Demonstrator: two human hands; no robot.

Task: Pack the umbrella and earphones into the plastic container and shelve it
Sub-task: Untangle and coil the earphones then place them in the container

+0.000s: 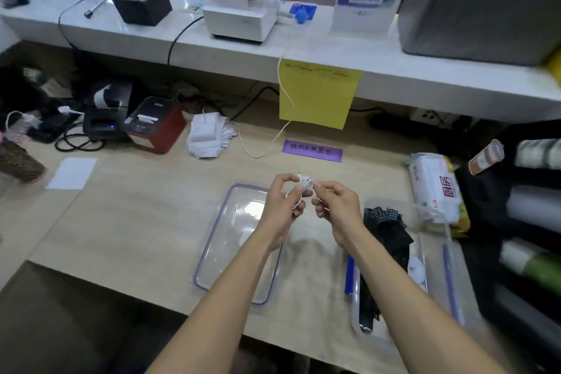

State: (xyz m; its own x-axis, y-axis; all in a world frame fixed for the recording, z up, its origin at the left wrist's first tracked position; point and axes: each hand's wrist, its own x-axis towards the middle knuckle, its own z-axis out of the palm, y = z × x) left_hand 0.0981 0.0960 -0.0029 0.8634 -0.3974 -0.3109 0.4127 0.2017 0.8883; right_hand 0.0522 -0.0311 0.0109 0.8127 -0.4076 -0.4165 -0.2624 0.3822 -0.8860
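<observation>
A: Status on the pack job?

B: Partway. Umbrella (pixel 385 240) is already lying in the container (pixel 449 270), which is sitting just right of the right hand (pixel 337 209). Earphones (pixel 305 184) are not in yet.

A: Where are they?

B: Up between both hands, above the desk (pixel 136 222). Left hand (pixel 283 206) is gripping the white cord bundle with curled fingers; right hand is pinching a loose end of it. Looks like the cord is being coiled or tidied (my read, not something shown outright).

A: Lid?

B: Lid (pixel 239 240) is lying flat on the desk, under and just left of the left hand, off the container.

A: So what's left?

B: Earphones going into the container beside the umbrella, lid going on, then shelving. None of those are done yet, judging by how things are lying.

A: Room in the container?

B: Umbrella is taking up the left side; something small and white is sitting to its right (too blurred to identify). Space seems adequate for a coiled cord.

A: Anything else close by?

B: A packet of wipes (pixel 434 188) is sitting beyond the container, further right of the right hand.
</observation>
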